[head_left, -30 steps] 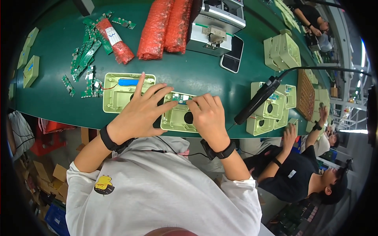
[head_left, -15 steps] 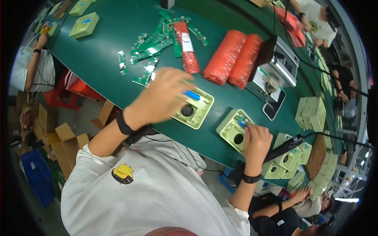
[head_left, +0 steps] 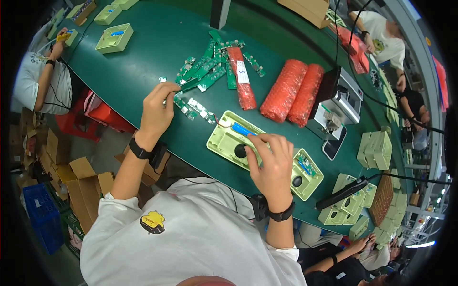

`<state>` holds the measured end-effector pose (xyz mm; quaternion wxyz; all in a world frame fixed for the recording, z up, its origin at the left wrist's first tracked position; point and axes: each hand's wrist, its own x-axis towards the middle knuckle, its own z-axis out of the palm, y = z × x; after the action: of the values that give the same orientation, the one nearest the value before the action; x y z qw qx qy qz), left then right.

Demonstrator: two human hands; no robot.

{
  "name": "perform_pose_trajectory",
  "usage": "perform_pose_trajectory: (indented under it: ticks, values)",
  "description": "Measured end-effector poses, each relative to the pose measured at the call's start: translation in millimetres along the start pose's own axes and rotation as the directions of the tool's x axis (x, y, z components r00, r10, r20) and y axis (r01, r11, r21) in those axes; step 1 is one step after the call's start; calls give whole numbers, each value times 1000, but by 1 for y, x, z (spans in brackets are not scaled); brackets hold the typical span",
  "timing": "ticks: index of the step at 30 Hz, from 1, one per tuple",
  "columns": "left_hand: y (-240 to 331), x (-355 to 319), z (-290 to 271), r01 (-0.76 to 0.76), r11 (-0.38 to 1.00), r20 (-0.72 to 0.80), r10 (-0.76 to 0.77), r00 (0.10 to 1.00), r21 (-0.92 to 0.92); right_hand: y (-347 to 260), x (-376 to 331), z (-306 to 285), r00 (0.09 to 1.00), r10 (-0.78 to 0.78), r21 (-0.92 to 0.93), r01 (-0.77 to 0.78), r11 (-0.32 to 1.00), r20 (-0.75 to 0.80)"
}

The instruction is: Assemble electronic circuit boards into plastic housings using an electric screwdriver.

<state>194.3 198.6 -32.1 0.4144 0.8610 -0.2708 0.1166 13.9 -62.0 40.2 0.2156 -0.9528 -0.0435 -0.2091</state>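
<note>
My left hand point(head_left: 157, 110) reaches out to the pile of small green circuit boards point(head_left: 200, 76) and pinches one board at the pile's near edge. My right hand point(head_left: 272, 164) rests fingers-down on a pale green plastic housing point(head_left: 226, 140) that has a black round part and a blue cylinder point(head_left: 243, 129) with red wire inside. A second pale green housing point(head_left: 305, 174) with a circuit board in it lies just right of that hand on the green table point(head_left: 143, 71).
Two red bubble-wrap rolls point(head_left: 291, 90) and a flat red pack lie beyond the housings. A grey machine point(head_left: 341, 102), a black power screwdriver point(head_left: 341, 193) and stacked pale housings point(head_left: 377, 148) are at the right. Other people work at the far left, far right and below.
My left hand moved from the housing out to the circuit board pile. My right hand shifted from the right housing onto the left one. The view swung left.
</note>
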Motion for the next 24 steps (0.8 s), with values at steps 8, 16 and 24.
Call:
perform_pose_trajectory:
  ticks: [8, 16, 24]
  values:
    - [65, -7, 2, -480, 872, -37, 479, 877, -99, -23, 14, 2, 995, -14, 15, 16, 1000, -95]
    - [70, -1, 30, -693, 624, -16, 739, 673, -360, -4, -12, 0, 994, 60, 125, -72, 990, 93]
    - [66, -30, 47, 106, 353, 170, 156, 973, -930, -12, 1, 18, 977, 84, 621, 59, 782, -198]
